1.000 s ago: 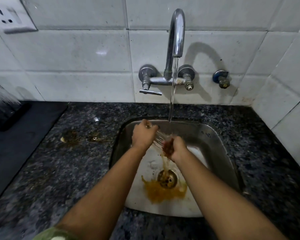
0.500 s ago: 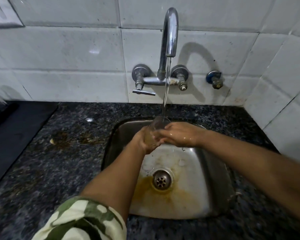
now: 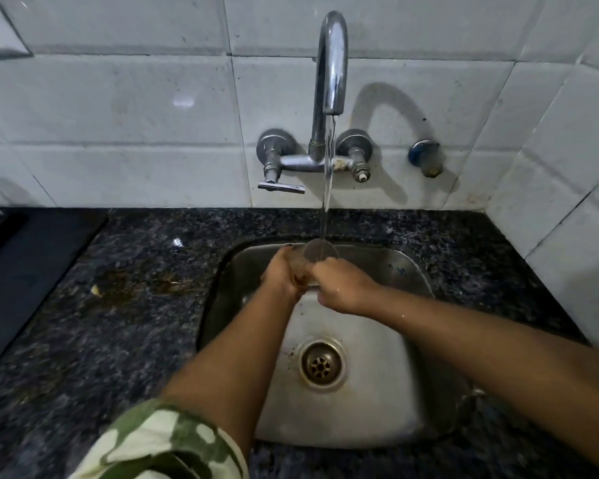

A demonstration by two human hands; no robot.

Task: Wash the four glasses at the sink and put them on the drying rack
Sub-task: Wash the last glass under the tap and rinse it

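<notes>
- Water (image 3: 326, 188) runs in a thin stream from the tap (image 3: 332, 63) straight into the open mouth of the glass (image 3: 317, 253).
- Left hand (image 3: 284, 273) grasps the glass from its left side, upright over the far end of the sink (image 3: 412, 281).
- Right hand (image 3: 343, 288) is wrapped on the glass's right side, touching the left hand.
- Brownish liquid shows in the glass between the two hands.
- Drain (image 3: 321, 366) lies nearer than the hands, between the forearms.
</notes>
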